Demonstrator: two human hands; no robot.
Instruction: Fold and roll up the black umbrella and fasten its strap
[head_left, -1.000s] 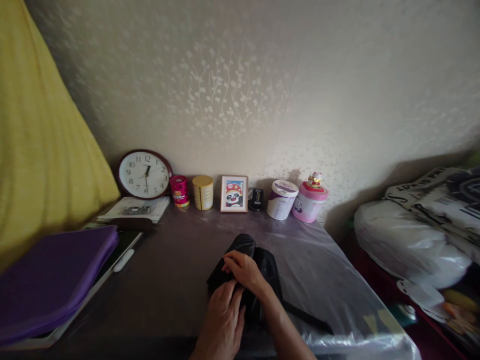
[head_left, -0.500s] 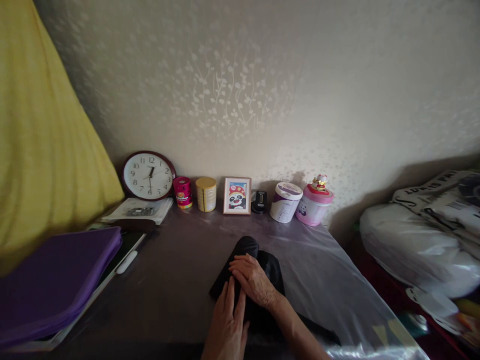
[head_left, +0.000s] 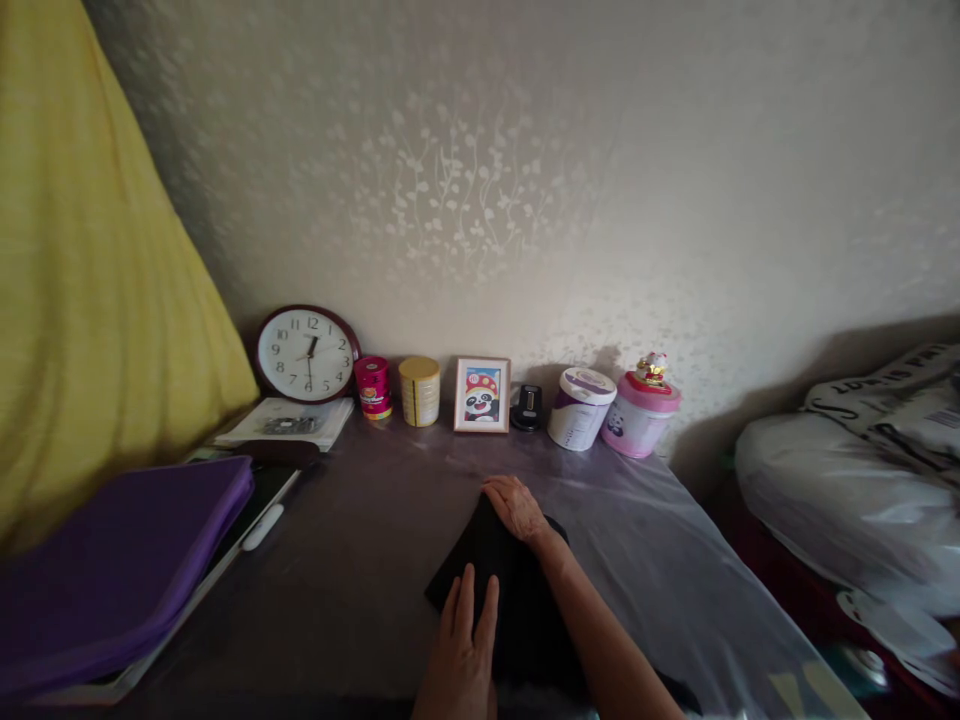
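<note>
A folded piece of black cloth [head_left: 517,610] lies on the table in front of me, with a dark strip-like end [head_left: 677,690] reaching out to the lower right. My left hand [head_left: 466,640] rests on its near left part, fingers spread and pointing away from me. Across the far end of the cloth lies my right hand [head_left: 516,508], palm down, with its fingers stretched to the left over the top edge. Underneath my right palm the cloth is hidden, and my right forearm covers part of its right side.
Along the wall stand a round clock [head_left: 307,353], a pink can [head_left: 373,388], a yellow-lidded tin [head_left: 419,391], a panda picture frame [head_left: 481,396], a small black device [head_left: 528,408] and two tubs [head_left: 582,409]. Purple folders [head_left: 127,570] lie left. Stuffed bags [head_left: 847,500] sit beyond the table's right edge.
My right hand has moved away from my left hand to the far end of the cloth, where a rolled end stood out before. My left fingers have spread. The view has shifted slightly.
</note>
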